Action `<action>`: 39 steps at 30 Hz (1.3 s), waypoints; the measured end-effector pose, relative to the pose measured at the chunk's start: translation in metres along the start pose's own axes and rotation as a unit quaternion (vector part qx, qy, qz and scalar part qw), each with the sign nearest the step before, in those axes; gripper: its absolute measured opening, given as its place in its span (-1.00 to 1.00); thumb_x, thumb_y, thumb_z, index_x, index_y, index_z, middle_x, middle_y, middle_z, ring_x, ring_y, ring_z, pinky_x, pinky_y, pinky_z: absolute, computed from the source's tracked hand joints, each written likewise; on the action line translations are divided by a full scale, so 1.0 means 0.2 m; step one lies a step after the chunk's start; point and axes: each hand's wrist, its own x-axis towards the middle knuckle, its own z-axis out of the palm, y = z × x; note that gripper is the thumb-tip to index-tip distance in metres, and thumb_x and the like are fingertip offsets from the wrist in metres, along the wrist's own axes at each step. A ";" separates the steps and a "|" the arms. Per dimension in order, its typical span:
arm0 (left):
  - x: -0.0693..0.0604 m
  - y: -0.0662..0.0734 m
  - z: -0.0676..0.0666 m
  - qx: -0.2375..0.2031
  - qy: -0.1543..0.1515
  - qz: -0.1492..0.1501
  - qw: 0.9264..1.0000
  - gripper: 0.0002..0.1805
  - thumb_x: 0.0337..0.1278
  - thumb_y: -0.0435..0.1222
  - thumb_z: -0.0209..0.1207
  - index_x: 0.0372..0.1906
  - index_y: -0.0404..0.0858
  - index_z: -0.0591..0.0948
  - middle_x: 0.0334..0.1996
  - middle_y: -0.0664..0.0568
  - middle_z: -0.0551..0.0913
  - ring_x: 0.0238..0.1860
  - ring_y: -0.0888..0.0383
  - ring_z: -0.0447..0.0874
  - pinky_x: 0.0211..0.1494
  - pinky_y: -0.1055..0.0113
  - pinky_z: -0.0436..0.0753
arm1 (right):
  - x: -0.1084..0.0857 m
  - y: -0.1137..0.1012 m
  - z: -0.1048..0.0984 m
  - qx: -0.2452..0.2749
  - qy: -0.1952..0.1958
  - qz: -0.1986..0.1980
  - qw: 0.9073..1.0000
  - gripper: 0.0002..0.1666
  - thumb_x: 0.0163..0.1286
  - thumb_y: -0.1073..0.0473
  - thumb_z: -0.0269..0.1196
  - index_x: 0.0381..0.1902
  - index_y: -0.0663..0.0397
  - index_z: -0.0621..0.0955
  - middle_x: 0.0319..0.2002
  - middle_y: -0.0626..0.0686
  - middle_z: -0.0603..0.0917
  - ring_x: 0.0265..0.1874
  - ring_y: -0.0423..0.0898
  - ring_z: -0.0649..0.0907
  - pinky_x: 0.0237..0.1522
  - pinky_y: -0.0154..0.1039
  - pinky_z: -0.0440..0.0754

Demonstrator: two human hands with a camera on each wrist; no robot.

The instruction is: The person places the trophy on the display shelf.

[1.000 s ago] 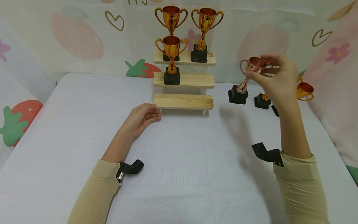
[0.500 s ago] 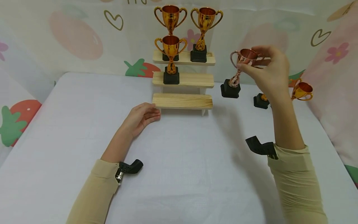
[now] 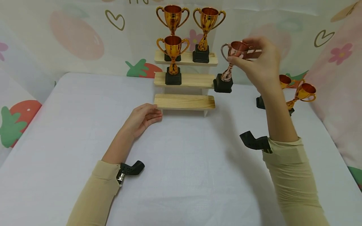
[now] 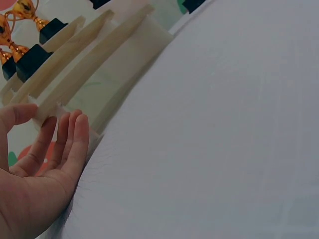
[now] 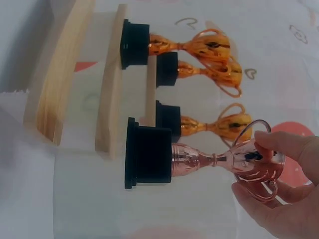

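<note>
A rose-coloured trophy cup [image 3: 237, 49] with a black base is pinched at its bowl by my right hand [image 3: 263, 64], tilted slightly, its base beside the right end of the middle shelf [image 3: 195, 80]. In the right wrist view the thumb and fingers grip the cup [image 5: 256, 159]. My left hand [image 3: 141, 121] holds the left end of the lowest shelf [image 3: 185, 102]; the left wrist view shows thumb and fingertips at the shelf end [image 4: 50, 107]. One gold trophy [image 3: 173, 47] stands on the middle shelf's left; two more, one at right [image 3: 208, 20], stand on the top shelf.
Gold trophies, one of them leaning [image 3: 304, 91], are on the white table [image 3: 181, 175] at the right, partly behind my right forearm. A patterned cloth [image 3: 135, 37] hangs behind the three-step stand. Both wrists carry black devices.
My right hand has moved left and slightly up with the rose-coloured trophy, bringing it near the stand. More of the gold trophies at right is uncovered. The left hand has stayed in place.
</note>
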 end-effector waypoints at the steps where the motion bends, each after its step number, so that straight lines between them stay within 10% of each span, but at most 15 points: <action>1: 0.00 0.00 0.00 0.000 0.000 0.000 1.000 -0.87 0.65 -0.31 0.02 0.00 -0.31 0.50 -0.25 0.00 0.69 -0.16 0.15 0.75 0.03 0.41 0.80 | 0.01 -0.01 0.01 0.002 -0.002 0.001 1.000 -0.31 0.31 0.09 0.56 0.33 0.14 0.59 0.02 -0.05 0.61 -0.20 -0.32 0.60 -0.12 -0.47 0.66; 39: -0.02 0.00 0.01 0.000 0.001 0.002 1.000 -0.88 0.65 -0.32 0.03 -0.05 -0.28 0.53 -0.26 0.00 0.70 -0.17 0.15 0.76 0.02 0.41 0.81 | 0.12 -0.10 0.28 0.043 -0.039 -0.014 0.998 -0.33 0.31 0.16 0.55 0.30 0.24 0.57 0.04 0.05 0.61 -0.23 -0.25 0.62 -0.07 -0.39 0.69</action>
